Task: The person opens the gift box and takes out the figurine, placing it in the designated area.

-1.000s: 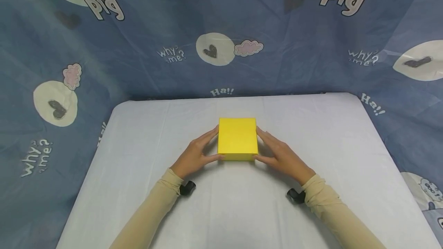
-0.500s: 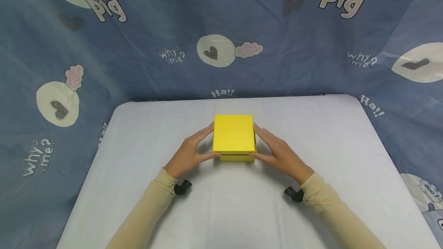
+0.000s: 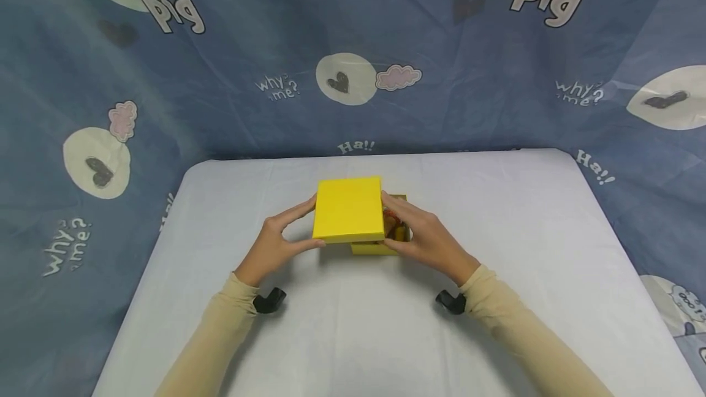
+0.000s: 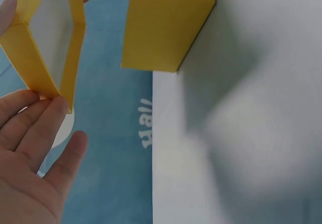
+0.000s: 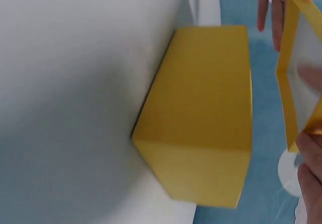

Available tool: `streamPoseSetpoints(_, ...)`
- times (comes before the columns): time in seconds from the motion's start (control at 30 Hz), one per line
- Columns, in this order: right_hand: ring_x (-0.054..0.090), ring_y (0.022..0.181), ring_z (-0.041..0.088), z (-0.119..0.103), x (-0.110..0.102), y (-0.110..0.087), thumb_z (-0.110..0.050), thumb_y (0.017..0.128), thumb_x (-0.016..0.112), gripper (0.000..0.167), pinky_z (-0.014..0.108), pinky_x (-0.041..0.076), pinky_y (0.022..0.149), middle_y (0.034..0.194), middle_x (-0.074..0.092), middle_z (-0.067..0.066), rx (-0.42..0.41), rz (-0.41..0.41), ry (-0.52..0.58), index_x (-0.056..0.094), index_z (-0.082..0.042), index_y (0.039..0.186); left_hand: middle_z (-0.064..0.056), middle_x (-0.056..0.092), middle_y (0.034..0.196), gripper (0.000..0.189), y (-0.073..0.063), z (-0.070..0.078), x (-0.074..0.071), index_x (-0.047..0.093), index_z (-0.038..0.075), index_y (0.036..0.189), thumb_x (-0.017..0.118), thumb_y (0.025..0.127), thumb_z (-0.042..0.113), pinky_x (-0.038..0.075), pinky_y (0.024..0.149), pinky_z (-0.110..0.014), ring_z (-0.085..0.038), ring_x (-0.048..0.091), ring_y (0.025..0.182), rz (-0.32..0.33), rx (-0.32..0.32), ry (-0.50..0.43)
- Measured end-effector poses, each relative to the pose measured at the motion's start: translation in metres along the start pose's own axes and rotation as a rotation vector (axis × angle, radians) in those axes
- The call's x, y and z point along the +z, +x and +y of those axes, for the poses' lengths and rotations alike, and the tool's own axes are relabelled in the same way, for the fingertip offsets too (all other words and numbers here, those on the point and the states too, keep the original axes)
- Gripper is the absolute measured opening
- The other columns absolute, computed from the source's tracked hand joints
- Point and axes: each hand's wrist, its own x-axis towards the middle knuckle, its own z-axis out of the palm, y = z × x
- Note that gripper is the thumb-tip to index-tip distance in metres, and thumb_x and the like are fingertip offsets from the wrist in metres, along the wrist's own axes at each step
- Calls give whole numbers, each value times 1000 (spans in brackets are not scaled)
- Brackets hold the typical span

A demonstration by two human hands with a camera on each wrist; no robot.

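A square yellow box lid point(image 3: 349, 210) hangs in the air, held between both hands. My left hand point(image 3: 270, 247) grips its left side, thumb at the near corner and fingers at the far one. At the right edge, my right hand point(image 3: 430, 234) holds the lid the same way. Below and to the right, the yellow box base point(image 3: 375, 250) stands on the table, partly covered by the lid and right hand. Reddish-brown and yellow contents point(image 3: 393, 225) show inside, too small to identify. The left wrist view shows the lid's pale underside point(image 4: 54, 25).
A white-covered table point(image 3: 353, 336) extends all round the box. Behind it and at both sides hangs a blue printed cloth point(image 3: 248, 29). Each wrist wears a small black camera, the left one point(image 3: 269, 301) and the right one point(image 3: 451, 302).
Both hands have lifted the lid off the box base and carried it to the left. The base stays in place, and part of its inside now shows.
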Motion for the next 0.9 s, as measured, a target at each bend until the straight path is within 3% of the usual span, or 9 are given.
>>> streamPoseSetpoints(0.2,64,130,30,-8,12,12,-12,91,80,69,41,59,102,151,57,15,-33,71,-24,49,-3,152,4,45,162,88,-10,-2,-10,45,27,157,89,81,18,38,124,-45,-22,43,151,21,-19,-27)
streamPoseSetpoints(0.33,74,95,21,-13,20,18,-15,91,80,66,31,63,82,146,62,16,-51,69,-21,52,-2,150,4,43,164,93,-18,-5,-17,44,27,157,91,77,15,36,125,-40,-22,41,152,37,-38,-23)
streamPoseSetpoints(0.43,75,94,21,-17,27,22,-17,92,79,63,31,63,81,144,63,16,-65,73,-38,54,-2,148,4,42,164,99,-24,-7,-23,43,27,158,93,74,13,36,124,-35,-21,41,152,53,-36,7)
streamPoseSetpoints(0.5,74,112,25,-19,32,25,-18,92,79,62,35,63,90,143,64,15,-70,83,-50,56,-1,147,2,43,164,99,-27,-9,-27,43,25,158,93,73,12,35,124,-27,-22,42,152,64,-23,28)
streamPoseSetpoints(0.57,68,125,27,-21,36,28,-19,92,79,61,38,61,97,141,65,15,-71,91,-53,57,0,146,-3,46,162,91,-29,-11,-31,45,21,157,89,78,7,35,123,-19,-25,45,150,88,3,54)
streamPoseSetpoints(0.63,71,120,26,-23,41,31,-19,92,79,60,37,62,95,139,67,16,-70,96,-36,57,-1,145,-7,49,159,80,-31,-13,-33,49,16,155,83,84,2,34,119,-12,-28,48,147,120,26,86)
streamPoseSetpoints(0.83,77,97,25,-28,51,38,-19,96,74,52,33,64,82,129,73,14,-45,111,46,60,-1,143,-14,63,145,52,-33,-15,-37,60,7,145,70,95,-3,39,112,-7,-35,62,132,243,46,181)
streamPoseSetpoints(0.9,74,78,21,-31,55,41,-20,98,72,48,27,60,69,125,75,12,-16,126,40,62,-2,141,-14,68,138,47,-33,-14,-37,64,5,140,71,94,-3,41,110,-6,-35,66,126,279,55,213)
